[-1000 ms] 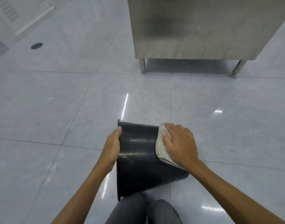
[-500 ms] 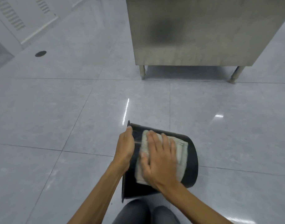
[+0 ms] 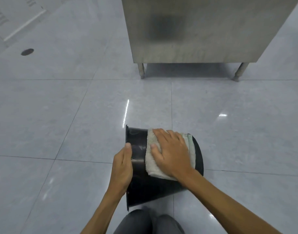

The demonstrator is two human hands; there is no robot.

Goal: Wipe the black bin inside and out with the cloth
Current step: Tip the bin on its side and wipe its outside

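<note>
The black bin (image 3: 141,184) lies on its side on the tiled floor, rim to the left and base to the right. My left hand (image 3: 122,168) grips it at the rim, thumb on the outer wall. A pale folded cloth (image 3: 151,164) lies over the bin's upper outer wall. My right hand (image 3: 172,153) presses flat on the cloth, fingers spread and pointing left. The bin's inside is hidden from this angle.
A stainless steel cabinet (image 3: 195,31) on short legs stands ahead on the grey tile floor (image 3: 60,124). A round floor drain (image 3: 27,52) is at the far left. My knees (image 3: 148,222) in grey trousers are just below the bin.
My right hand with the cloth slid from the bin's right side onto its top, then shifted slightly right again. The bin turned a little under my left hand.
</note>
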